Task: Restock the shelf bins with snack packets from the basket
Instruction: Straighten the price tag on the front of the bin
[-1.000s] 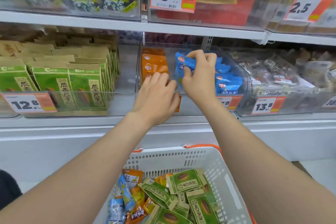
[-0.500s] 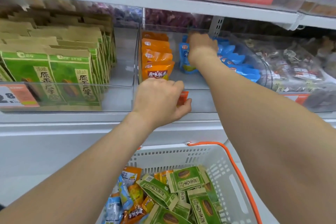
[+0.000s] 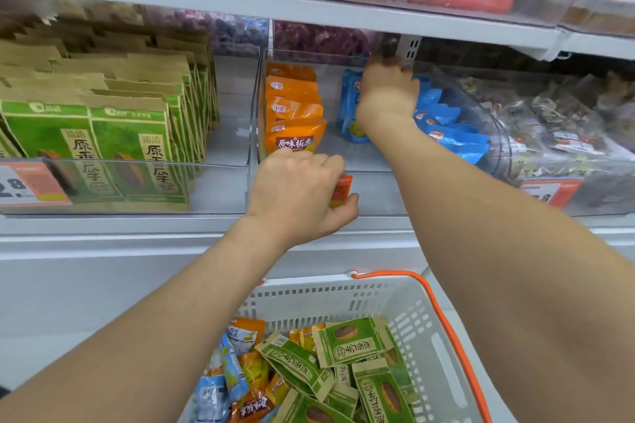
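A clear shelf bin (image 3: pixel 378 194) holds a row of orange packets (image 3: pixel 295 134) on its left and blue packets (image 3: pixel 453 142) on its right. My left hand (image 3: pixel 302 196) grips the bin's front wall, fingers curled over the rim by a small orange tag. My right hand (image 3: pixel 388 93) reaches deep to the back of the blue row; its fingers are blurred and point away, so what they hold is hidden. Below, the white basket (image 3: pixel 343 299) with an orange handle holds several green, orange and blue snack packets (image 3: pixel 350 340).
A bin of large green and brown bags (image 3: pixel 130 148) stands on the left. To the right, another bin (image 3: pixel 563 134) holds dark wrapped snacks. The upper shelf board (image 3: pixel 309 7) hangs low over my right hand. A white ledge runs below the bins.
My right hand carried a blue packet from the front of the bin to the back of the blue row. My left hand closed onto the bin's front wall. The view has dropped slightly.
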A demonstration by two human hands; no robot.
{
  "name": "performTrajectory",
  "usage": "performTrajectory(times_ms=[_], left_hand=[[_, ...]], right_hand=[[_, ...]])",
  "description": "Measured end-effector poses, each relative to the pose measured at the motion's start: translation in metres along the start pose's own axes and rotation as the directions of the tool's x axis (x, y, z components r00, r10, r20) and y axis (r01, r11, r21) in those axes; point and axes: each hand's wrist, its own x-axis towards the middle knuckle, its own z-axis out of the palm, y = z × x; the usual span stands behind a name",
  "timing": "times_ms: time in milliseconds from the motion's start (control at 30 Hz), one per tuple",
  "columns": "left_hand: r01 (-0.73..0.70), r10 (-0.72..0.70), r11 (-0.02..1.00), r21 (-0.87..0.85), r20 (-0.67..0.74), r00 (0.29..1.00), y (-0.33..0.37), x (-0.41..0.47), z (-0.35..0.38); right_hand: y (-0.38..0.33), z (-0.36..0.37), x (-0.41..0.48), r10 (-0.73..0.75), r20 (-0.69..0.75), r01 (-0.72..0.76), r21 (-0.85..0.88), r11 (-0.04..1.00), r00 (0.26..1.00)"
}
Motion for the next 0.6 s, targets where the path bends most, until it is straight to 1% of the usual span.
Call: performTrajectory(times_ms=[33, 100, 167, 200, 267, 300, 333, 400, 433, 467, 500, 567, 600], left_hand=[[0.0, 0.001, 1.0, -0.009, 0.013, 1.0, 0.0, 0.0, -0.002], [0.005, -0.004, 0.999, -0.041, 0.047, 0.999, 0.001, -0.001, -0.006], [0.028, -0.019, 0.995, -0.095, 0.096, 0.995, 0.0, 0.0, -0.012], [0.044, -0.028, 0.99, -0.132, 0.114, 0.993, -0.002, 0.0, -0.015], [0.066, -0.04, 0.965, -0.254, 0.105, 0.994, -0.004, -0.002, -0.021], [0.074, -0.06, 0.949, -0.308, 0.056, 0.997, -0.003, -0.005, -0.023], [0.086, -0.096, 0.942, -0.325, -0.016, 0.995, -0.002, -0.011, -0.026], [0.104, -0.15, 0.959, -0.262, -0.163, 0.975, 0.001, -0.029, -0.031], [0.096, -0.141, 0.97, -0.224, -0.191, 0.971, 0.003, -0.04, -0.032], [0.074, -0.11, 0.976, -0.204, -0.175, 0.978, 0.004, -0.053, -0.03], [0.047, -0.072, 0.979, -0.2, -0.123, 0.99, 0.004, -0.068, -0.025], [0.049, -0.035, 0.974, -0.219, 0.068, 0.997, -0.001, -0.102, -0.013], [0.089, -0.047, 0.968, -0.235, 0.18, 0.983, -0.005, -0.12, -0.008]], right_hand=[[0.001, -0.004, -0.01, -0.01, 0.033, 0.008, 0.062, 0.998, 0.999], [0.003, -0.016, -0.032, -0.026, 0.079, 0.007, 0.239, 0.971, 0.997], [0.005, -0.028, -0.054, -0.027, 0.078, -0.003, 0.363, 0.932, 0.997], [0.005, -0.032, -0.064, -0.032, 0.049, 0.009, 0.4, 0.917, 0.998], [0.006, -0.038, -0.086, -0.056, -0.076, 0.085, 0.451, 0.888, 0.996], [0.007, -0.039, -0.099, -0.071, -0.163, 0.14, 0.464, 0.875, 0.984], [0.008, -0.039, -0.113, -0.089, -0.251, 0.2, 0.464, 0.863, 0.964], [0.01, -0.034, -0.142, -0.138, -0.399, 0.318, 0.428, 0.846, 0.906], [0.011, -0.03, -0.157, -0.18, -0.447, 0.375, 0.398, 0.837, 0.876], [0.01, -0.024, -0.171, -0.233, -0.471, 0.431, 0.372, 0.822, 0.851], [0.01, -0.017, -0.187, -0.288, -0.471, 0.48, 0.361, 0.799, 0.834], [0.007, 0.001, -0.216, -0.372, -0.399, 0.526, 0.41, 0.745, 0.838], [0.005, 0.01, -0.23, -0.396, -0.332, 0.512, 0.444, 0.735, 0.856]])
